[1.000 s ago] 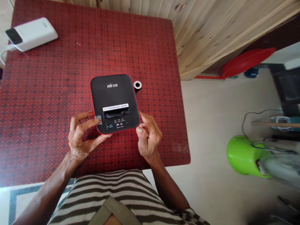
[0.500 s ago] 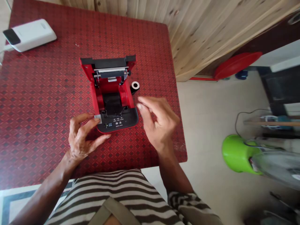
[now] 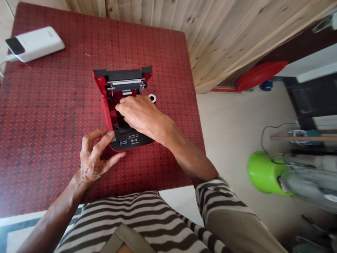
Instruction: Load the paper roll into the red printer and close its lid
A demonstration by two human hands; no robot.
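Note:
A red and black label printer sits on the table with its lid raised, showing the rollers inside. My left hand grips its front left corner. The fingertips press beside a small grey piece there, and the thumb lies along the front edge. My right hand reaches over the printer's right side into its open bay, fingers curled downward. The fingertips are partly hidden, so I cannot make out what they hold. Just behind that hand, a small roll with a white end stands at the printer's right side, mostly covered.
The table has a red patterned top. A white power bank with a cable lies at its far left. Wooden panelling borders the far side. On the floor to the right stands a green bucket.
My right hand has moved left from beside the printer into its open bay, now covering much of the bay and the roll. My left hand stays at the corner.

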